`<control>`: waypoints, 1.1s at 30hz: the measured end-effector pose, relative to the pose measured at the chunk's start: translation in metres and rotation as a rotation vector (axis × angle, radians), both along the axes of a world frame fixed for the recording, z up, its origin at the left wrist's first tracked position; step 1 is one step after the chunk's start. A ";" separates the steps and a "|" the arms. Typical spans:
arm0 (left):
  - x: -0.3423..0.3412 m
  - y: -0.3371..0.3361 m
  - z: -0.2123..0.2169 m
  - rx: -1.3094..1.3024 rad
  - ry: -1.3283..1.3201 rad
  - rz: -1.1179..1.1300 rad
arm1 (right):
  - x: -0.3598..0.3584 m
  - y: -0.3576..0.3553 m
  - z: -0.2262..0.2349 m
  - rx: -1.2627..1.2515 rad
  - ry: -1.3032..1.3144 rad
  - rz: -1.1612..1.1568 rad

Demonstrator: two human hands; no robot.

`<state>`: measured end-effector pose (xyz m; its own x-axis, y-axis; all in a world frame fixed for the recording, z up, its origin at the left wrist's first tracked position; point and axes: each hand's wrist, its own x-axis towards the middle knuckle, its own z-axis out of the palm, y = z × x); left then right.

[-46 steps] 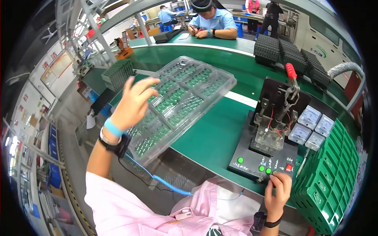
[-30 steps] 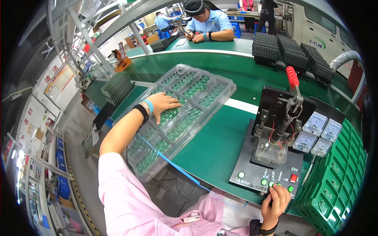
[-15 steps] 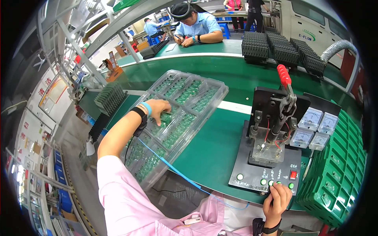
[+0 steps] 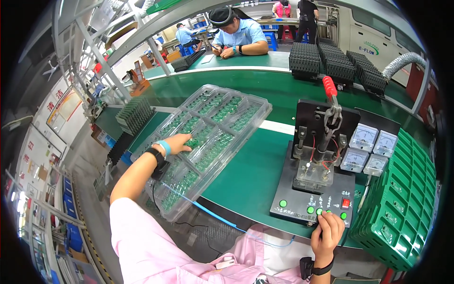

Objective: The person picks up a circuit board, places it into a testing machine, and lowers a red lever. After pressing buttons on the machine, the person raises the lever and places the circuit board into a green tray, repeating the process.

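My left hand (image 4: pixel 177 143) is over a clear plastic tray (image 4: pixel 259 105) of small green circuit boards (image 4: pixel 208 150). Its fingers are drawn together, a small circuit board (image 4: pixel 192 142) at the tips. The tray has several compartments and lies tilted across the bench's left part. At the front edge of a black test fixture (image 4: pixel 279 191), my right hand (image 4: pixel 327 232) is closed with fingers curled, the tips by the green buttons (image 4: pixel 310 209). Nothing shows in this hand. The fixture's red-handled toggle clamp (image 4: pixel 329 86) stands upright above a clear block (image 4: pixel 314 174) with red wires.
Dial meters (image 4: pixel 363 138) stand right of the fixture, beside stacked green crates (image 4: pixel 392 203). Black racks (image 4: pixel 305 59) line the far bench, where a person in blue (image 4: pixel 241 35) works. Another rack (image 4: pixel 135 116) stands at left. A blue coiled cord (image 4: pixel 215 215) runs from my left wrist.
My left hand has drawn back toward the left over the tray, and its spread fingers have come together. My right hand stays by the buttons. The whole view has shifted slightly.
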<state>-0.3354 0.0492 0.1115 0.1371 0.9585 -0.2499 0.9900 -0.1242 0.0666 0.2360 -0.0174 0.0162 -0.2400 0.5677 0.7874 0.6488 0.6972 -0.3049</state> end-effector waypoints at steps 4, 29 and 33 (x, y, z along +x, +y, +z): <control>0.037 -0.065 0.020 0.276 0.092 0.102 | 0.001 -0.001 0.000 -0.009 0.021 0.027; 0.200 0.052 0.043 0.000 -0.023 -0.311 | -0.001 0.003 -0.006 -0.034 0.072 0.030; 0.108 0.129 0.068 0.272 0.365 -0.128 | -0.004 0.006 -0.007 -0.030 0.061 0.010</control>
